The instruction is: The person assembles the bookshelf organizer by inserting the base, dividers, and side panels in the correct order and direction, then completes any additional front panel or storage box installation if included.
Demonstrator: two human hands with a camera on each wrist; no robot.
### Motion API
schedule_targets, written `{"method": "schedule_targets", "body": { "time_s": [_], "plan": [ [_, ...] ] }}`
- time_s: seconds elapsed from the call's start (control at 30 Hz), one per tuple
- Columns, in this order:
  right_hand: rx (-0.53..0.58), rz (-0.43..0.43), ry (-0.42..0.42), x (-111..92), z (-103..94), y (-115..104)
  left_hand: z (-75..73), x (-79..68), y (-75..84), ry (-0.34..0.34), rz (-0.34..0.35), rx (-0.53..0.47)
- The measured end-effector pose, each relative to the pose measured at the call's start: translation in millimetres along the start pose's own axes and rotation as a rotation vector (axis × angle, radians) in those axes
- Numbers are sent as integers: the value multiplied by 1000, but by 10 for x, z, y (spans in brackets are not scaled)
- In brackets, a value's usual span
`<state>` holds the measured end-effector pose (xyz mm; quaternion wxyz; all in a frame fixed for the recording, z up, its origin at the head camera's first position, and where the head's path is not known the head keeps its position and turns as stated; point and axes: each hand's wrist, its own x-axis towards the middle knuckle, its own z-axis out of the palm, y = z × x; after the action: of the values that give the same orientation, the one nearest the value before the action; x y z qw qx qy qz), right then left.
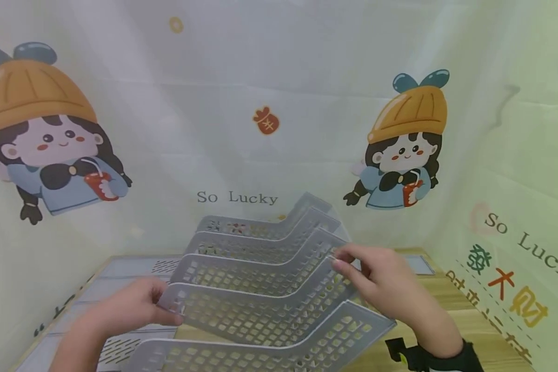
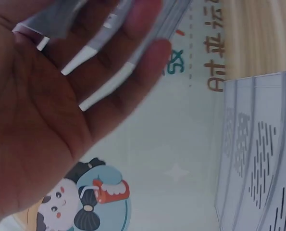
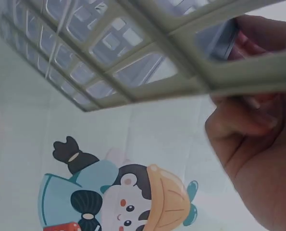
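A translucent white file rack (image 1: 242, 310) with several perforated dividers stands in the middle of the head view. Each divider runs low on the left and steps up toward the right. My left hand (image 1: 125, 305) grips the low left corner of one divider, thumb in front and fingers behind. In the left wrist view, the fingers of that hand (image 2: 80, 91) reach past the pale divider edges. At the raised right end, my right hand (image 1: 376, 274) pinches a divider's top corner between thumb and fingers. The right wrist view has the rack's lattice (image 3: 118, 57) crossing in front of that hand (image 3: 258, 139).
A light grey panel with slotted patterns (image 1: 125, 289) lies at the left on the wood-grain tabletop (image 1: 428, 299). Behind and beside the table hangs a pale printed cloth (image 1: 307, 51) with cartoon figures. A black sleeve cuff (image 1: 446, 356) surrounds the right forearm.
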<state>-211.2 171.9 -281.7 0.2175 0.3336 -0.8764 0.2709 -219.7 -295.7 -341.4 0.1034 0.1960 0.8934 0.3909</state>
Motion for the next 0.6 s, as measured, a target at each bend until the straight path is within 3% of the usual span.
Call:
{"method": "schedule_targets", "body": {
  "time_s": [0.13, 0.27, 0.43, 0.6],
  "plan": [
    [139, -75, 84, -34, -47, 16, 172, 143, -34, -23, -65, 68],
    [162, -81, 110, -46, -68, 58, 337, 266, -127, -60, -33, 70],
    [206, -54, 105, -21, -68, 123, 468, 365, -229, -70, 22, 41],
    [231, 30, 94, 1, -66, 134, 545, 451, -275, -32, 43, 92]
  ]
}}
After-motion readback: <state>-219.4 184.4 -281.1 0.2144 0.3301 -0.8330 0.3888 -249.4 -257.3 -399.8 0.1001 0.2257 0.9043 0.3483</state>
